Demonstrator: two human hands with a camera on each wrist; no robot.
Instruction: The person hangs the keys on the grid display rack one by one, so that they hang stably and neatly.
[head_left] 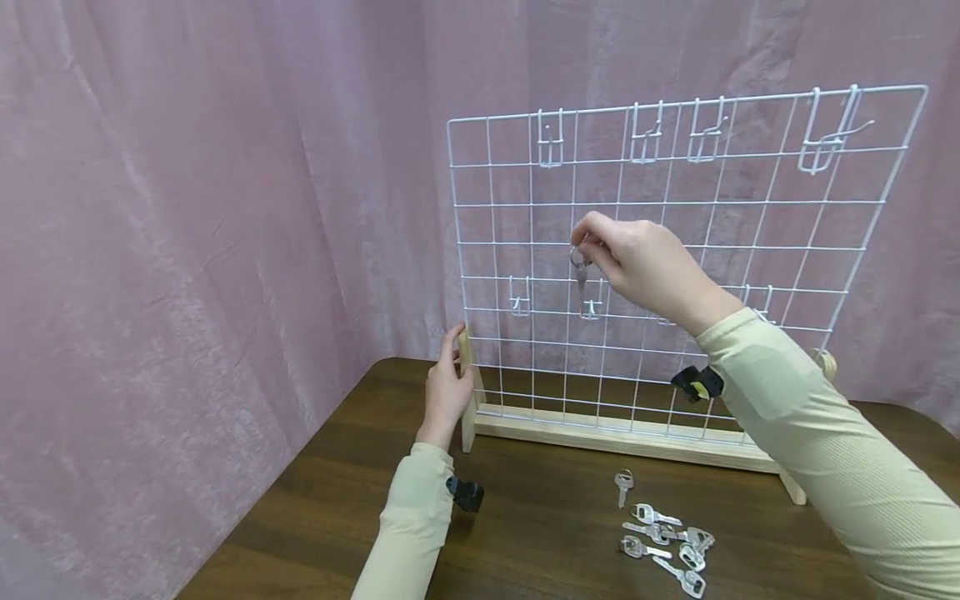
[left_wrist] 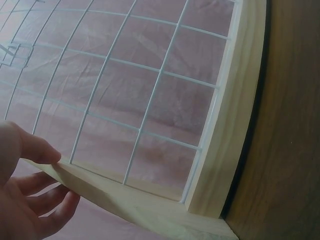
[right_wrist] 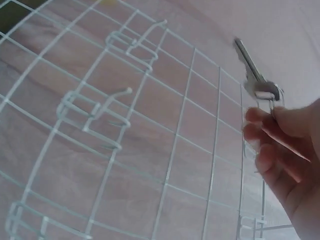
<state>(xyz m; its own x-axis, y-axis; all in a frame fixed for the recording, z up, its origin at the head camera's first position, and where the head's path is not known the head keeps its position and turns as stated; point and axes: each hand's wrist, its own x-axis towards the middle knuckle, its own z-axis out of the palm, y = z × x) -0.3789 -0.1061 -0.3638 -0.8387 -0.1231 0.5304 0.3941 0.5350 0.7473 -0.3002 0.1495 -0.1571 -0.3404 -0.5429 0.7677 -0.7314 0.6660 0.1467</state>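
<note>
A silver key (head_left: 581, 287) hangs from a small ring (head_left: 576, 256), which my right hand (head_left: 648, 265) pinches between thumb and fingertips. The hand is in front of the middle of a white wire grid (head_left: 765, 97). In the right wrist view the key (right_wrist: 252, 65) is apart from the nearby white hooks (right_wrist: 95, 112). My left hand (head_left: 447, 387) holds the left wooden upright (head_left: 467, 348) of the stand. The left wrist view shows its thumb on one side of the wood (left_wrist: 107, 192) and its fingers on the other.
Several white hooks (head_left: 551, 146) hang along the grid's top, and others (head_left: 520, 302) lower down. Several keys (head_left: 681, 579) lie loosely grouped on the brown table (head_left: 525, 517), with a lone key (head_left: 624, 483) nearer the wooden base bar (head_left: 600, 427). A pink curtain (head_left: 225, 208) hangs behind.
</note>
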